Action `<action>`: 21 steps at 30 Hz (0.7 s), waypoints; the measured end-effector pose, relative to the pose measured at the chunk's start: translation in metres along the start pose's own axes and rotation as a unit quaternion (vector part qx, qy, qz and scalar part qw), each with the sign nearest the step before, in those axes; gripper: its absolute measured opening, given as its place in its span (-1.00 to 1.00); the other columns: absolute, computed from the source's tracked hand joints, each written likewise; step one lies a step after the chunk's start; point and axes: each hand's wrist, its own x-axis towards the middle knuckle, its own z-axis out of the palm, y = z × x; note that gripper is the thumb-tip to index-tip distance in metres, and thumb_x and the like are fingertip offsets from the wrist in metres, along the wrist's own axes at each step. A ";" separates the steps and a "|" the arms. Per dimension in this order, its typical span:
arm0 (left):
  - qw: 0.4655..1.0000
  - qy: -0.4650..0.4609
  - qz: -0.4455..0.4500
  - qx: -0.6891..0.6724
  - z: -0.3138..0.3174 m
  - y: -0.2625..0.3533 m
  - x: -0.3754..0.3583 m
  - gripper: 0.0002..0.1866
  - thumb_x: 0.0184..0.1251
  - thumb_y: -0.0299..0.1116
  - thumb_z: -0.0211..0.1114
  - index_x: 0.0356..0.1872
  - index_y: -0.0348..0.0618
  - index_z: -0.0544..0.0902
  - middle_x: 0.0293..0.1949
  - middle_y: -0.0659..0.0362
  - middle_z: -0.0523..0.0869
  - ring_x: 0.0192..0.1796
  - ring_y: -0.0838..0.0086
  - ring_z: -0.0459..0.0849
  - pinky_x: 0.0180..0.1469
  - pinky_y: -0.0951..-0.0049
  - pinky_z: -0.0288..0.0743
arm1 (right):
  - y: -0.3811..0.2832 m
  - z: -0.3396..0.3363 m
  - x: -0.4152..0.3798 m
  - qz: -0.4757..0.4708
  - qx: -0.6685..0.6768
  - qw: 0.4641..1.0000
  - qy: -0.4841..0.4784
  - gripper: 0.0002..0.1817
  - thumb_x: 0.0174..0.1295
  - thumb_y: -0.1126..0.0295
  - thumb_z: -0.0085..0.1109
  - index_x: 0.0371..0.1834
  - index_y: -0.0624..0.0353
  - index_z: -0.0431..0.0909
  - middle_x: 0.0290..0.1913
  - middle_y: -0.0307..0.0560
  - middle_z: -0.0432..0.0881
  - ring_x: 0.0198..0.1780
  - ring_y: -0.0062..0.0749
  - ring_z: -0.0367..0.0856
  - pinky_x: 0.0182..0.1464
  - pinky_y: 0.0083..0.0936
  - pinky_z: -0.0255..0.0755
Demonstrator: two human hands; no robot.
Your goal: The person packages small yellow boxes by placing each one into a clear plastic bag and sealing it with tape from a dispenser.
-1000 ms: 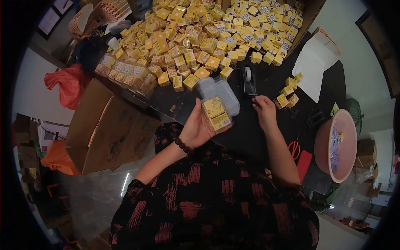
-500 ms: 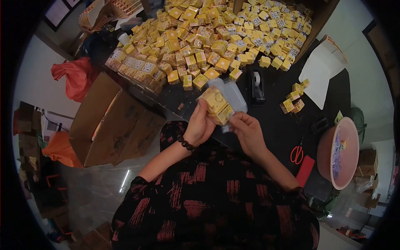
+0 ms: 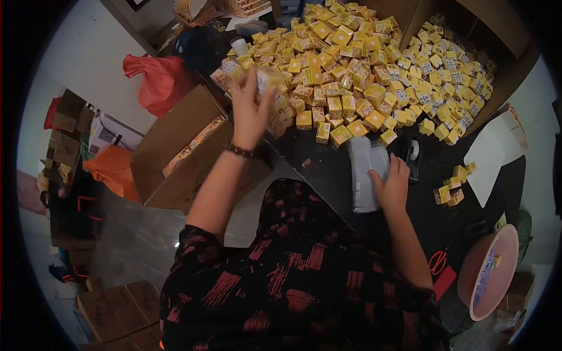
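Note:
My left hand [image 3: 250,114] is raised over the left end of the table, its fingers around a wrapped pack of small yellow boxes [image 3: 270,79], slightly blurred. Beneath and beside it stands a row of similar packs [image 3: 281,120]. My right hand [image 3: 391,186] rests at the right edge of a stack of clear plastic bags [image 3: 364,178], thumb on the bags and fingers apart. Just beyond that hand is a black tape dispenser [image 3: 414,158], partly hidden. A large heap of loose yellow boxes [image 3: 333,64] covers the back of the table.
An open carton [image 3: 503,58] spills more yellow boxes at the back right. Several boxes [image 3: 451,186] lie near a white sheet [image 3: 492,158]. Red-handled scissors [image 3: 437,263] and a pink basin [image 3: 496,275] are at the right. A cardboard box [image 3: 175,158] stands left of the table.
My left hand has carried the pack from in front of me to the left, over the row of packs. My right hand has let go of the pack and moved onto the bags. The view has shifted.

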 end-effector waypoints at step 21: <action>0.962 -0.217 0.035 -0.163 0.056 0.091 -0.146 -0.53 0.07 -0.44 0.46 0.01 -0.30 0.50 -0.04 -0.01 0.52 0.01 0.24 0.53 0.04 0.37 0.44 | -0.045 -0.033 -0.046 0.061 0.360 0.930 -0.047 -0.81 0.28 0.55 0.12 -0.05 0.29 0.49 -0.26 -0.02 0.57 -0.24 -0.37 0.64 -0.19 -0.55 0.49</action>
